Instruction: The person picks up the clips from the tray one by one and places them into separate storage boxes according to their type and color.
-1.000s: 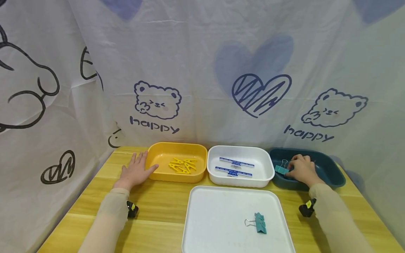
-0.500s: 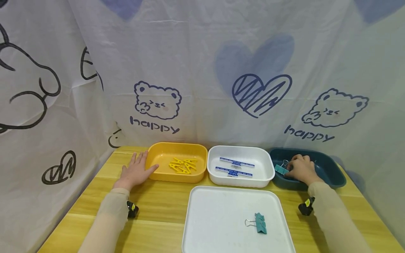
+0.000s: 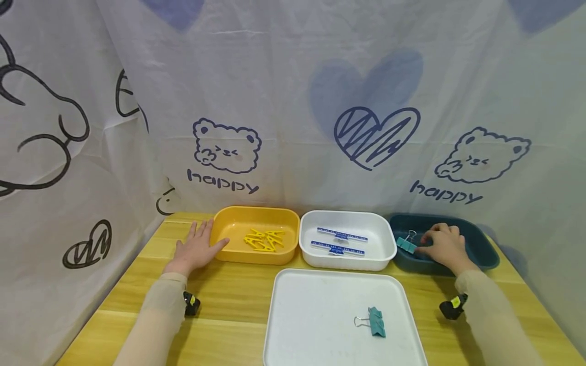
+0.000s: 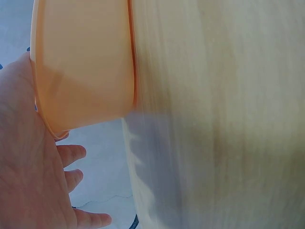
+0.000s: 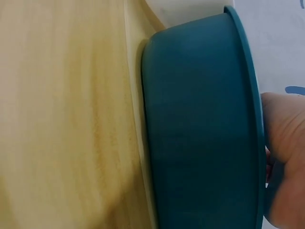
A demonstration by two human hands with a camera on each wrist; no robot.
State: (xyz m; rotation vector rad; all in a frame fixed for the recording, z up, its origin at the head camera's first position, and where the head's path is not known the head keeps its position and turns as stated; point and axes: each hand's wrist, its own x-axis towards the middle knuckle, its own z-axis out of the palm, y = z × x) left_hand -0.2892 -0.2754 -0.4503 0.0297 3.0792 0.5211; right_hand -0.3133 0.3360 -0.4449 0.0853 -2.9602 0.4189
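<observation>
In the head view my left hand [image 3: 194, 251] lies with spread fingers on the wooden table, against the left end of the yellow tray [image 3: 256, 258]. The left wrist view shows that hand [image 4: 28, 157] beside the tray's wall. My right hand [image 3: 446, 247] reaches into the dark teal tray [image 3: 487, 254], thumb and forefinger apart beside a teal binder clip [image 3: 406, 244]. I see nothing held between them; the other fingertips are hidden. From the right wrist view, the teal tray's side [image 5: 205, 119] hides most of the right hand [image 5: 288, 157].
Several small yellow clips [image 3: 265, 240] lie in the yellow tray. A white tray [image 3: 348, 264] between the coloured ones holds two blue-and-white strip clips [image 3: 339, 249]. On the flat white tray [image 3: 320, 315] in front lies another teal binder clip [image 3: 376, 322]. A printed cloth [image 3: 293, 101] hangs behind.
My right hand has shifted slightly right, away from the binder clip in the teal tray, and its thumb and forefinger now show apart. The left hand has stayed still.
</observation>
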